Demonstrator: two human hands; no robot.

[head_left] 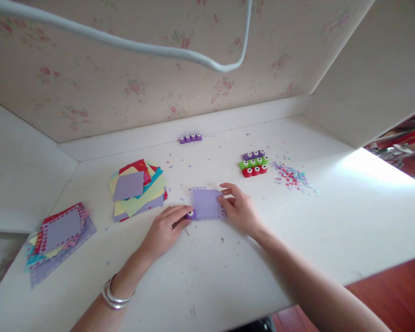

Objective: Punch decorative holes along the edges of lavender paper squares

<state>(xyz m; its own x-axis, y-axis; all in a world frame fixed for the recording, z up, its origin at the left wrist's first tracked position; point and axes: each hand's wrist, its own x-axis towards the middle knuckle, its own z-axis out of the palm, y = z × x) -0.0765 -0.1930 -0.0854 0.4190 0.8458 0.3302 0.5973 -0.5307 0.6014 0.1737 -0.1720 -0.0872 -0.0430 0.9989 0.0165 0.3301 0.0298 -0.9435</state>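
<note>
Flanking the paper (pixel 207 204), the left hand (pixel 164 231) pinches the punch (pixel 191 214) at its near-left corner, the right hand (pixel 241 210) its right edge

Matt purple paper (pixel 207 204); glossy plastic punches (pixel 255 163); shiny metal bangles (pixel 115 295).

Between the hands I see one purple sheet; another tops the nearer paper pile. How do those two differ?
The sheet between the hands has holes along its edges; the pile's top sheet has plain edges.
The first has a purple punch at its lower left corner; the second has no punch by it.
Both are purple and roughly square.
</note>
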